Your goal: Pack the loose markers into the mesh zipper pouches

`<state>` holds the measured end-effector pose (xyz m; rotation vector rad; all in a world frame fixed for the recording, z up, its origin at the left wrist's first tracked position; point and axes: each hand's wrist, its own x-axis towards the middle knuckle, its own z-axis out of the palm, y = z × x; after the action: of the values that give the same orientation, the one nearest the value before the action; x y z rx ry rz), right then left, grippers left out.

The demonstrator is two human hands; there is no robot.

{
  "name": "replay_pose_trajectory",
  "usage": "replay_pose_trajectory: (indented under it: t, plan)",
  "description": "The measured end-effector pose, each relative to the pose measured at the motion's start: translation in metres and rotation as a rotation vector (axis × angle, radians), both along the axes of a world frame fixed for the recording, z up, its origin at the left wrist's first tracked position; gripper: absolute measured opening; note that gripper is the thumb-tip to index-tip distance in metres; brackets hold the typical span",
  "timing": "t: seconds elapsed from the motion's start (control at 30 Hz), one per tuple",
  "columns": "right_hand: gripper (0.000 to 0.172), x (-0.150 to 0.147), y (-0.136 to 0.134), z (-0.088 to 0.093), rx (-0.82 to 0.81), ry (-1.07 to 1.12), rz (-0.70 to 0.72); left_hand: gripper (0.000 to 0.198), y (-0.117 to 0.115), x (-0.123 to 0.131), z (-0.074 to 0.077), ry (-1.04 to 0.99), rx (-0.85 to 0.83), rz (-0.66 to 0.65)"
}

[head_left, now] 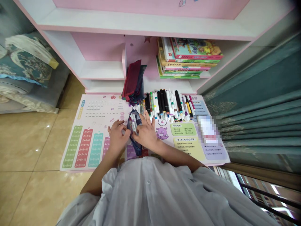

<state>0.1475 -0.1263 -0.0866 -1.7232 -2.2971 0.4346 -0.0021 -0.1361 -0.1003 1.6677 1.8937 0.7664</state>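
Note:
A dark blue pencil pouch point(135, 146) lies open on the pink desk mat point(94, 125), with markers inside it. My left hand point(117, 136) pinches the pouch's left edge. My right hand point(147, 131) rests on the pouch's right side, its fingers spread over the markers there. A long row of loose markers point(168, 105) lies across the mat just beyond my hands.
Dark red and blue folded pouches point(133, 81) lean against the pink shelf divider. A stack of books point(188, 58) fills the shelf at the right. A teal curtain point(258, 110) hangs at the right, bedding point(25, 69) lies at the left, and tiled floor surrounds the desk.

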Motion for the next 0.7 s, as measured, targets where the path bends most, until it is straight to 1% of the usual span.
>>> replay_pose_trajectory:
  t: [0.23, 0.33, 0.43, 0.53, 0.6, 0.7]
  plan:
    - [0.020, 0.000, 0.003, -0.004, 0.037, 0.008, 0.005, 0.011, 0.001, 0.000, 0.002, 0.002, -0.007, -0.004]
    - [0.023, 0.007, 0.008, -0.002, 0.096, 0.041, -0.036, 0.011, 0.000, 0.000, 0.002, -0.009, -0.002, -0.003]
    - [0.025, 0.019, 0.020, 0.001, 0.177, 0.054, -0.132, 0.011, 0.000, 0.000, 0.003, -0.022, -0.009, -0.001]
    - [0.022, 0.030, 0.037, -0.002, 0.230, 0.031, -0.213, 0.010, 0.000, 0.001, 0.002, -0.018, -0.019, 0.002]
    - [0.020, 0.035, 0.047, -0.008, 0.234, -0.001, -0.232, 0.011, 0.000, 0.001, 0.001, -0.012, -0.016, 0.003]
    - [0.020, 0.036, 0.058, -0.017, 0.196, -0.072, -0.218, 0.011, 0.000, 0.001, 0.000, -0.016, -0.012, 0.003]
